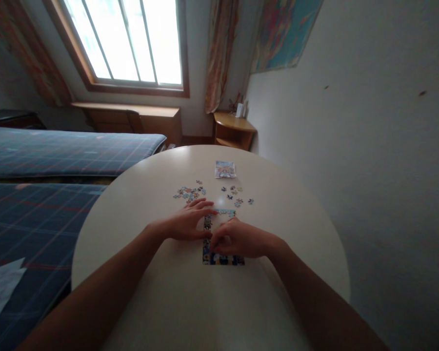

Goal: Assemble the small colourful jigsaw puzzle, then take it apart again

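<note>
In a room with a plain white wall (369, 170) at right, working at a round, cream-coloured table (296, 219). At lower centre, resting the left hand (185, 223), open with fingers spread, at the left edge of a blue, rectangular, partly assembled jigsaw puzzle (225, 260). Curling the right hand (243, 239) over it; cannot tell whether gripping anything. Seeing small, multicoloured loose pieces (188, 192) just above, at centre.
</note>
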Demonstrator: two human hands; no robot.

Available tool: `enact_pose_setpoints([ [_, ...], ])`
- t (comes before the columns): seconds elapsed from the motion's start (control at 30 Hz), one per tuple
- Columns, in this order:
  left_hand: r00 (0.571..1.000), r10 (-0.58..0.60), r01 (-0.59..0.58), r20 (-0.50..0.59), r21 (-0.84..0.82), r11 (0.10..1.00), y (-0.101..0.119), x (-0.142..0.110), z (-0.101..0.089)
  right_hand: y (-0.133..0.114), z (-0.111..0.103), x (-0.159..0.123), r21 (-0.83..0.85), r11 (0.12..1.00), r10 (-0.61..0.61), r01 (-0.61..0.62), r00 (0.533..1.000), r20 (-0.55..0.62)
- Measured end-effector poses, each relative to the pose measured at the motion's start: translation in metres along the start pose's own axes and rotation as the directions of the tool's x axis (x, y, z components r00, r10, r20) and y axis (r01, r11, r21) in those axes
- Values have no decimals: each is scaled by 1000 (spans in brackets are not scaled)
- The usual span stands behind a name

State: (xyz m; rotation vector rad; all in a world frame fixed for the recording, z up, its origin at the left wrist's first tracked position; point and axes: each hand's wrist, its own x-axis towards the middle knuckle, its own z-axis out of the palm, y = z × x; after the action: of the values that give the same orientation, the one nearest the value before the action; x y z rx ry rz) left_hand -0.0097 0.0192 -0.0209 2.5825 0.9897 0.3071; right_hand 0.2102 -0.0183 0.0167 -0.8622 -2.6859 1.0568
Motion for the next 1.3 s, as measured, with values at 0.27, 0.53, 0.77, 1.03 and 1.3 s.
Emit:
enact_pose_setpoints([
  [0.27, 1000, 5, -5, 9, 7, 1000, -2, 0, 1, 5, 3, 2, -62, 997, -45, 44, 999, -12],
  [0.53, 1000, 12, -12, -1, 20, 1000, -1, 0, 1, 5, 3, 3, -69, 996, -51, 50, 998, -25],
  [0.77, 1000, 16, -16, -4, -2, 1000, -1, 0, 1, 7, 6, 4, -62, 996, -72, 69, 996, -59],
  [1.03, 1000, 10, -10, 0, -12, 1000, -3, 0, 2, 6, 5, 4, -35, 998, -55, 53, 996, -71],
  [1.3, 1000, 3, -3, 9, -8, 1000, 0, 0, 0, 12, -1, -2, -7, 1000, -12, 12, 991, -136],
])
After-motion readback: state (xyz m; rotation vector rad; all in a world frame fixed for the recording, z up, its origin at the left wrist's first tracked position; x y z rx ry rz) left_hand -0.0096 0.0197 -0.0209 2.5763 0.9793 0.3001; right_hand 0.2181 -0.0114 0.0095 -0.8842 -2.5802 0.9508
